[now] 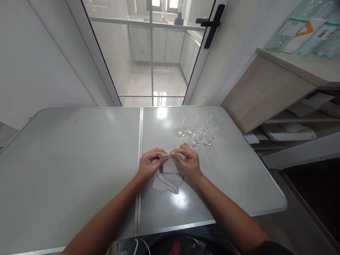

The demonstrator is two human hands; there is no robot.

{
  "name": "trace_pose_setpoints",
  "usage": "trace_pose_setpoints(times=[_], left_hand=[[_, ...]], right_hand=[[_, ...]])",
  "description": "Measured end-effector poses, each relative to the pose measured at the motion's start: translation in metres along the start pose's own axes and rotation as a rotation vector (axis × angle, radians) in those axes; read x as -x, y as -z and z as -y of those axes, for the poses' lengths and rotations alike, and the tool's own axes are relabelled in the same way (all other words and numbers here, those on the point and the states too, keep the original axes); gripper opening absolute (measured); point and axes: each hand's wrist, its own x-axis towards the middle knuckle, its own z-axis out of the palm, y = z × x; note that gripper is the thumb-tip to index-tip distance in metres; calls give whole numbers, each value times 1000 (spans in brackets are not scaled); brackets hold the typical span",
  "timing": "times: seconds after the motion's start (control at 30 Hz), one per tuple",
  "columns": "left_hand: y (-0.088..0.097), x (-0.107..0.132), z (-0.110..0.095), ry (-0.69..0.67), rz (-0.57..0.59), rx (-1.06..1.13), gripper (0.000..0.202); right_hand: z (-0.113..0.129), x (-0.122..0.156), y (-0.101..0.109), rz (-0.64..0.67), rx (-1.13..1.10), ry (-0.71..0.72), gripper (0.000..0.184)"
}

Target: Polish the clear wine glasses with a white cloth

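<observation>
A small grey cloth (168, 177) lies on the grey folding table (74, 169), near the middle seam. My left hand (148, 165) and my right hand (189, 160) both pinch its upper edge, fingers closed on the fabric and thumbs nearly touching. The cloth's lower part is spread on the tabletop between my wrists. Just beyond my right hand, several clear wine glasses (201, 131) lie on their sides in a cluster.
A glass door with a black handle (212, 23) stands behind the table. A wooden shelf unit (272, 85) with papers and packages is to the right. White cables (138, 254) hang below the table's near edge.
</observation>
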Motion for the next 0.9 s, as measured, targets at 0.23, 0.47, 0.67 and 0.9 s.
trace_pose_setpoints(times=[0.23, 0.47, 0.67, 0.9], left_hand=[[4, -2, -3, -77, -168, 10, 15], [5, 1, -10, -78, -19, 129, 15], [4, 5, -17, -58, 20, 149, 19], [1, 8, -18, 17, -74, 76, 29]], right_hand=[[-2, -10, 22, 103, 138, 145, 28], [26, -20, 40, 423, 47, 44, 28], [52, -24, 21, 425, 228, 18, 18], [64, -23, 7, 435, 197, -105, 16]])
